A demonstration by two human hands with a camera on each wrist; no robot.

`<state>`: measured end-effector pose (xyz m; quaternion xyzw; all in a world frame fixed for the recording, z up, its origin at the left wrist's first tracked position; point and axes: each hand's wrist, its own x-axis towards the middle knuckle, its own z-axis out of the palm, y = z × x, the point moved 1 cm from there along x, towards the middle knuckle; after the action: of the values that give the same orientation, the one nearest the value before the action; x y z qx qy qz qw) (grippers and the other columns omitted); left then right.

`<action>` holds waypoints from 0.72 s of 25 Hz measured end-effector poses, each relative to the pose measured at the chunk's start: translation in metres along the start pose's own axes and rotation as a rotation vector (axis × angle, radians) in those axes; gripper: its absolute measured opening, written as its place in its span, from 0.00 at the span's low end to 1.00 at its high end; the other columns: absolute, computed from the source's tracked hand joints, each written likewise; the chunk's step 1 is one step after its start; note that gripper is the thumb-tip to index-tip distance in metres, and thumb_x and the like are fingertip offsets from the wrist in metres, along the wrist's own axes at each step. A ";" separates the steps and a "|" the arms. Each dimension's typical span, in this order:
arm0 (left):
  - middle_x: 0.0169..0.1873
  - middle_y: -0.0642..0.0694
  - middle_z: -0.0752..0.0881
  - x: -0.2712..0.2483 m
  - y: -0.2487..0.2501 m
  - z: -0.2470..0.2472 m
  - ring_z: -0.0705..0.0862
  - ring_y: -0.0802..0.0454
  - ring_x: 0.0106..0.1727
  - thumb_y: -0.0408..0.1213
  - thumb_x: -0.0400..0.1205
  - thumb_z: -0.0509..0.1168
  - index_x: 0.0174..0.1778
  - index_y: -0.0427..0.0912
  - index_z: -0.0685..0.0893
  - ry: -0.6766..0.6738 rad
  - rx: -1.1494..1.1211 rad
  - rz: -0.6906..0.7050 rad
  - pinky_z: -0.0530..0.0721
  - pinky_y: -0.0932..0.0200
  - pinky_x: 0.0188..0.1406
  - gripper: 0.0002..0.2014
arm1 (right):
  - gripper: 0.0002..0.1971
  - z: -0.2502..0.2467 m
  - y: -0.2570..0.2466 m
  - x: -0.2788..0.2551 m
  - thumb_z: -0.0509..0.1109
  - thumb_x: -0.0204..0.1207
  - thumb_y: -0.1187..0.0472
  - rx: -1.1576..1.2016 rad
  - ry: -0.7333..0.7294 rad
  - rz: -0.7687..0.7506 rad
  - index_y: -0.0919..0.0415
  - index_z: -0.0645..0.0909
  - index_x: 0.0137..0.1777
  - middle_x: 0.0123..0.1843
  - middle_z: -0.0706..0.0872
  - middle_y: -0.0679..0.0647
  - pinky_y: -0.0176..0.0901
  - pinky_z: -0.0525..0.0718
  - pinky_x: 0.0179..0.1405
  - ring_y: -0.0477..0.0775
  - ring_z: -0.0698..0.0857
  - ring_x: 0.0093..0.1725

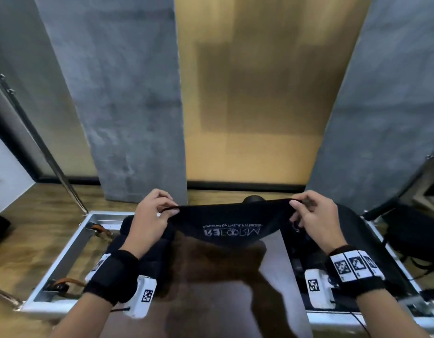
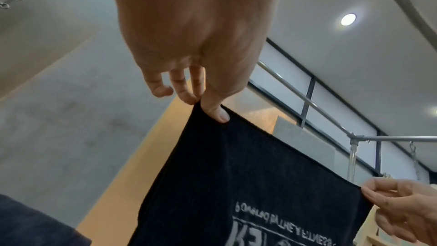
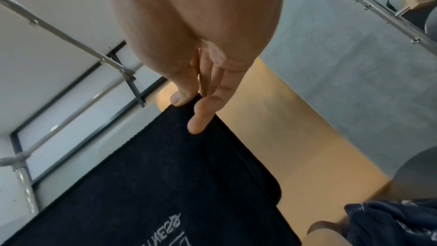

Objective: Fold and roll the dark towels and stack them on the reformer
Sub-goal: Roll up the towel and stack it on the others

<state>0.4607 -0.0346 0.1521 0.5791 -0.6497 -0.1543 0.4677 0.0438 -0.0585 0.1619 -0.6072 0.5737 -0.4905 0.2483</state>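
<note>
A dark towel (image 1: pixel 231 223) with white printed lettering hangs stretched between my two hands above the brown reformer carriage (image 1: pixel 211 289). My left hand (image 1: pixel 152 213) pinches its top left corner between thumb and fingers; the left wrist view shows the same towel (image 2: pixel 236 184) and left hand (image 2: pixel 208 106) pinch. My right hand (image 1: pixel 308 213) pinches the top right corner, and in the right wrist view the right hand (image 3: pixel 198 108) grips the towel (image 3: pixel 165 184) edge. Lettering reads upside down from my head.
More dark fabric (image 1: pixel 142 242) lies piled at the left under my wrist, and some at the right (image 1: pixel 372 240). The reformer's metal frame (image 1: pixel 64 254) surrounds the carriage. Grey wall panels (image 1: pixel 128 93) and a wooden panel stand ahead. A metal pole (image 1: pixel 40 142) slants at left.
</note>
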 end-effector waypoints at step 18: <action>0.34 0.30 0.91 -0.067 0.055 -0.061 0.91 0.37 0.25 0.35 0.81 0.81 0.46 0.35 0.91 0.168 -0.577 -0.206 0.86 0.58 0.20 0.08 | 0.07 -0.043 -0.064 -0.089 0.76 0.83 0.63 0.346 0.113 0.041 0.57 0.87 0.43 0.33 0.88 0.65 0.45 0.84 0.18 0.69 0.88 0.23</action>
<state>0.4681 0.0617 0.1963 0.4958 -0.4761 -0.3304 0.6468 0.0474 0.0504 0.2069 -0.5151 0.5062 -0.6097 0.3266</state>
